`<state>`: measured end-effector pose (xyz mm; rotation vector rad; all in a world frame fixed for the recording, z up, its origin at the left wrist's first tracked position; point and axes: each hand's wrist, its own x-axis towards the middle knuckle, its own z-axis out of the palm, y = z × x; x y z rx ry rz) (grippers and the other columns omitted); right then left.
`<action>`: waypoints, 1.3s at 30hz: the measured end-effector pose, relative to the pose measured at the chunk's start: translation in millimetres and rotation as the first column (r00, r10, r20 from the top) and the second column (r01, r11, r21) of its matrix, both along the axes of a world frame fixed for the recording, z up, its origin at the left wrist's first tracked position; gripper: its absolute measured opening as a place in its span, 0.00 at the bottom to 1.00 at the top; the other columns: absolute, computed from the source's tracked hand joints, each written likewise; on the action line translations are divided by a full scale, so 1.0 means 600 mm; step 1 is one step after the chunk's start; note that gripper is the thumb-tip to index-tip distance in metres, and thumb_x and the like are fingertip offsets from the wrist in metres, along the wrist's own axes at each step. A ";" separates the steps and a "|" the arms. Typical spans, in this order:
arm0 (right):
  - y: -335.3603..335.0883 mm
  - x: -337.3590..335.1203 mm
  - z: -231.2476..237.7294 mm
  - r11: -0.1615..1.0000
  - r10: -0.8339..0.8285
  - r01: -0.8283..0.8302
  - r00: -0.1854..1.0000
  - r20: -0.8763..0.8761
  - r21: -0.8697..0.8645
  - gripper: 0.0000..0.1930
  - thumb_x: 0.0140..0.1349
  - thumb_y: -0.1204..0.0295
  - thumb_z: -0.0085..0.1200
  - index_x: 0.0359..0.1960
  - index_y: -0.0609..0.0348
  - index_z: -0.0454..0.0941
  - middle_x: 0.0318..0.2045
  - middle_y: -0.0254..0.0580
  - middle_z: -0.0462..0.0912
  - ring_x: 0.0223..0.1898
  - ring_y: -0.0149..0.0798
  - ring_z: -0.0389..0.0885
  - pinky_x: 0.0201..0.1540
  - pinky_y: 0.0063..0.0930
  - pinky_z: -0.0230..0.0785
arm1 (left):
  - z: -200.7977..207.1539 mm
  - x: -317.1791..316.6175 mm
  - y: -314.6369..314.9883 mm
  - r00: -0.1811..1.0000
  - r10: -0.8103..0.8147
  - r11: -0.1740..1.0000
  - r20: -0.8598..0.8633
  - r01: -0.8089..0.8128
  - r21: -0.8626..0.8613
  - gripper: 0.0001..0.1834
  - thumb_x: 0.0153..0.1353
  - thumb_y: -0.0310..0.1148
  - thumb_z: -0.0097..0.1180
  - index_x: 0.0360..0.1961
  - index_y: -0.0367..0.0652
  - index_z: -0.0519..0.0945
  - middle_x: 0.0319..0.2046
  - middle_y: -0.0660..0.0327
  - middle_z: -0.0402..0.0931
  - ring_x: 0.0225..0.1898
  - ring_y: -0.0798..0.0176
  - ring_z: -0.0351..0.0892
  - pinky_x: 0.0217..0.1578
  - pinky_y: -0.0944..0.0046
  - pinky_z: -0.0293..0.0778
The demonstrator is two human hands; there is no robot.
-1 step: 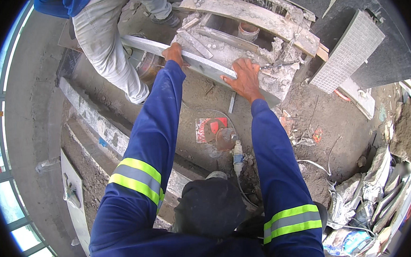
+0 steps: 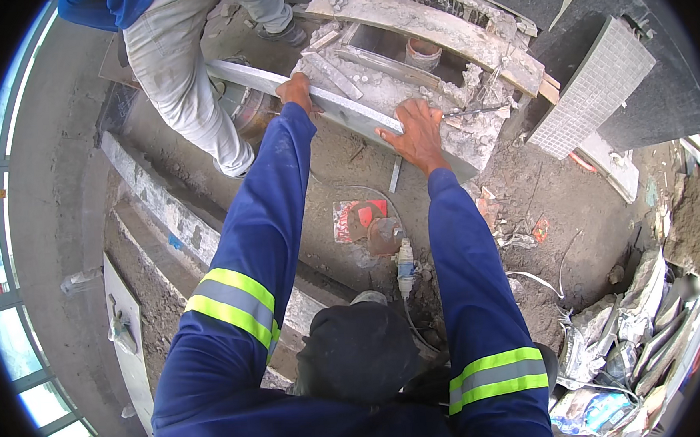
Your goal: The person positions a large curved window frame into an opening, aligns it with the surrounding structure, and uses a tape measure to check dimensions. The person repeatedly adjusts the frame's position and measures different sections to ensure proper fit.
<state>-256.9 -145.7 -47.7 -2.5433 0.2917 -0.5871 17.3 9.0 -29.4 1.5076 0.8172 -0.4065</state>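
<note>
A long grey stone slab [image 2: 352, 116] stands on its edge against the front of a rough mortar-covered masonry structure [image 2: 472, 123]. My left hand [image 2: 296, 92] is closed over the slab's upper edge, left of its middle. Farther right, my right hand [image 2: 417, 134] grips the same edge close to the slab's right end, its thumb on the near side and its fingers over the far side. Both my arms reach forward in blue sleeves with reflective bands. A thin flat strip [image 2: 395, 174] leans below the slab, between my hands.
A co-worker's leg [image 2: 190, 100] stands beside the slab's left end, near a bucket [image 2: 254, 111]. A cable connector [image 2: 405, 267] lies on the dirt floor between my arms. Tiled panel [image 2: 594, 87] leans at right; debris and bags [image 2: 614, 346] lie lower right. A long curb [image 2: 165, 202] runs left.
</note>
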 end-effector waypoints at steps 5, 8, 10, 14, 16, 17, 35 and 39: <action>-0.005 -0.003 0.001 1.000 -0.014 0.014 1.000 -0.001 0.001 0.23 0.55 0.52 0.73 0.41 0.57 0.85 0.49 0.41 0.79 0.58 0.45 0.71 0.63 0.46 0.56 | -0.003 0.001 -0.009 0.999 -0.039 0.999 0.000 0.039 0.001 0.36 0.67 0.34 0.61 0.73 0.42 0.63 0.73 0.43 0.64 0.67 0.28 0.72 0.58 0.12 0.72; -0.006 0.011 0.004 1.000 -0.006 0.006 1.000 0.018 -0.004 0.23 0.55 0.52 0.73 0.41 0.57 0.85 0.49 0.41 0.79 0.58 0.45 0.71 0.63 0.46 0.56 | -0.011 0.021 -0.002 0.997 -0.061 0.998 0.040 0.061 -0.005 0.38 0.67 0.35 0.61 0.74 0.43 0.60 0.74 0.44 0.62 0.68 0.29 0.71 0.59 0.12 0.72; -0.006 0.010 0.003 1.000 -0.007 0.007 1.000 0.012 -0.005 0.23 0.55 0.52 0.73 0.41 0.57 0.85 0.49 0.41 0.79 0.58 0.45 0.71 0.63 0.46 0.56 | -0.018 0.024 -0.001 0.996 -0.079 0.997 0.051 0.079 -0.003 0.39 0.66 0.35 0.61 0.75 0.43 0.57 0.75 0.44 0.61 0.69 0.30 0.71 0.59 0.12 0.72; -0.005 0.009 0.004 1.000 -0.001 0.001 1.000 -0.008 -0.019 0.26 0.55 0.49 0.73 0.43 0.59 0.83 0.50 0.41 0.79 0.58 0.47 0.71 0.62 0.46 0.57 | -0.022 0.027 0.002 0.995 -0.089 0.996 0.046 0.090 -0.002 0.40 0.66 0.35 0.61 0.75 0.44 0.56 0.75 0.45 0.61 0.69 0.30 0.70 0.59 0.11 0.71; -0.008 0.008 0.001 0.999 -0.008 0.008 1.000 0.007 -0.033 0.26 0.55 0.49 0.73 0.42 0.58 0.83 0.49 0.40 0.79 0.58 0.47 0.71 0.62 0.46 0.57 | -0.016 0.021 -0.003 0.995 -0.090 0.996 0.041 0.090 -0.006 0.40 0.66 0.35 0.61 0.75 0.44 0.57 0.75 0.45 0.60 0.69 0.30 0.70 0.59 0.11 0.71; -0.008 0.008 -0.001 0.999 -0.011 0.012 1.000 0.012 -0.038 0.26 0.55 0.49 0.73 0.43 0.58 0.83 0.49 0.40 0.79 0.57 0.47 0.71 0.61 0.46 0.57 | -0.012 0.019 -0.005 0.995 -0.088 0.996 0.038 0.089 -0.010 0.40 0.66 0.35 0.61 0.75 0.44 0.57 0.75 0.45 0.60 0.69 0.30 0.70 0.59 0.11 0.71; -0.011 0.005 0.002 0.999 -0.019 0.019 1.000 -0.002 -0.039 0.23 0.55 0.51 0.73 0.43 0.54 0.86 0.50 0.39 0.80 0.59 0.45 0.71 0.63 0.46 0.57 | 0.000 0.004 -0.016 0.996 -0.082 0.996 0.039 0.083 -0.020 0.41 0.66 0.33 0.60 0.76 0.41 0.56 0.75 0.42 0.60 0.69 0.29 0.70 0.61 0.11 0.69; 0.009 0.022 0.011 0.999 0.033 -0.033 0.999 0.013 -0.031 0.23 0.55 0.50 0.73 0.43 0.55 0.86 0.50 0.39 0.80 0.59 0.46 0.71 0.62 0.47 0.57 | -0.050 0.061 0.053 0.980 -0.170 0.985 0.098 0.169 0.022 0.43 0.65 0.33 0.60 0.77 0.41 0.52 0.75 0.42 0.58 0.69 0.29 0.69 0.61 0.12 0.69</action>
